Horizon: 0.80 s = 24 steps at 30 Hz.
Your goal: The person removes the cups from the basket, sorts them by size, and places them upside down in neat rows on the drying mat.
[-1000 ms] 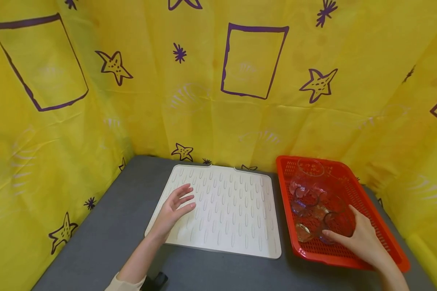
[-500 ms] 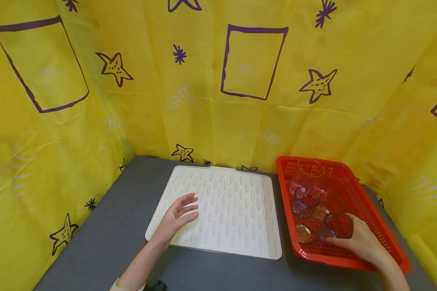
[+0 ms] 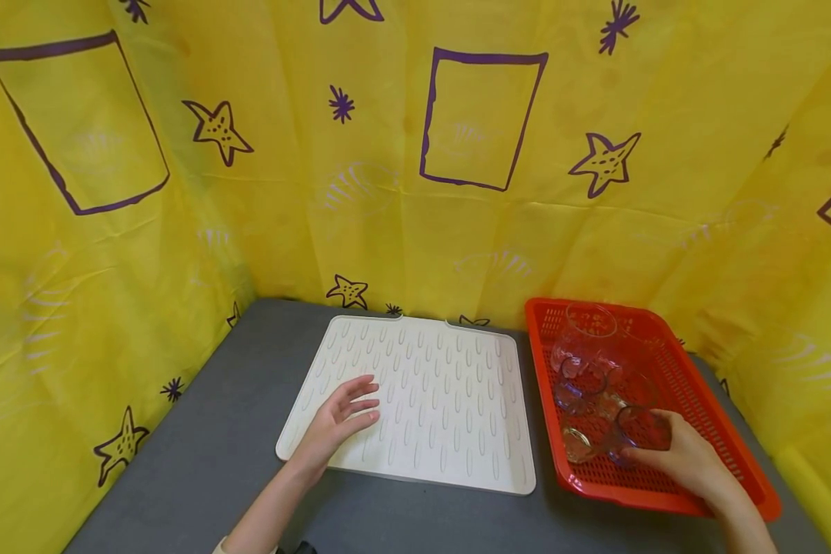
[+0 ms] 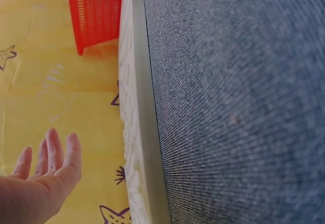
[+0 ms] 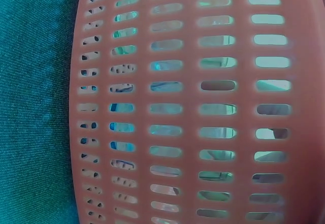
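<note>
My right hand (image 3: 689, 458) grips a clear drinking glass (image 3: 639, 438) with a bluish-purple tint near its base, thumb on the near side and fingers round the far side. That glass is upright inside a red plastic basket (image 3: 753, 455). Other glassware stands around it: a purple-tinted glass (image 3: 576, 388), a clear glass with a yellowish base (image 3: 578, 445) and a larger clear vessel (image 3: 589, 331) behind. My left hand (image 3: 335, 419), holding nothing, hovers over the white ribbed mat (image 3: 443, 385) with loosely bent fingers. The right wrist view shows only the slotted basket wall (image 5: 190, 98), hiding that hand.
The mat lies on a grey table (image 3: 228, 408), left of the basket. Yellow cloth (image 3: 388, 231) with purple drawings surrounds the table at the back and sides. The left wrist view shows the mat's raised edge (image 4: 147, 148) and the basket's outer wall (image 4: 96, 10).
My right hand has closed from a wide spread onto the glass, which now tilts little if at all. My left hand has drifted slightly down and right over the mat.
</note>
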### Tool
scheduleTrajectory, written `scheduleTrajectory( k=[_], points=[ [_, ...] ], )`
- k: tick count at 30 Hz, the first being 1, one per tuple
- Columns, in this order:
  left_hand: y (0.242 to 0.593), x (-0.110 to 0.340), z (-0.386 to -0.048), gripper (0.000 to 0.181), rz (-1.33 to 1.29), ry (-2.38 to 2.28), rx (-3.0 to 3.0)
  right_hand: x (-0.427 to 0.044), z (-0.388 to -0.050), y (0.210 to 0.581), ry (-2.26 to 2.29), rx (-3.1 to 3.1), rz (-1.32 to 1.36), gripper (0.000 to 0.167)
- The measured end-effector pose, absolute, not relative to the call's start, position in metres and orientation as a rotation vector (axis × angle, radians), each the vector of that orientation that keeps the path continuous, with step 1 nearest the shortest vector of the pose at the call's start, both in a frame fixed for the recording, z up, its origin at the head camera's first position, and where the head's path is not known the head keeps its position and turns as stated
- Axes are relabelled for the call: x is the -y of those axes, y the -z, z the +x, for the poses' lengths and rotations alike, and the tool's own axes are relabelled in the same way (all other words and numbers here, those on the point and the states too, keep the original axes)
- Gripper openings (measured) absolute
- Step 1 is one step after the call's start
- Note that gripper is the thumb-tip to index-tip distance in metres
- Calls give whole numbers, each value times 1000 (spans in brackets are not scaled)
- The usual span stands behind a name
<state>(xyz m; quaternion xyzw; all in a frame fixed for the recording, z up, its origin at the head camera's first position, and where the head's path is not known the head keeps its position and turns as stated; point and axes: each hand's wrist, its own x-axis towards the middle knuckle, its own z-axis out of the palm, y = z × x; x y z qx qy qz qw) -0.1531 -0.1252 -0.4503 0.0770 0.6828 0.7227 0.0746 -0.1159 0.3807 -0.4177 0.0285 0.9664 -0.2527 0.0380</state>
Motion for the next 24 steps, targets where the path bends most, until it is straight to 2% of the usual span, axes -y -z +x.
scheduleTrajectory(
  k=[14,24],
  points=[
    [453,125,-150,57,230,-2184,-2013,-378,-109,408,742,-2983,178,100],
    [456,126,-149,56,243,-2193,-1986,-369,-98,390,888,-3141,137,88]
  ],
)
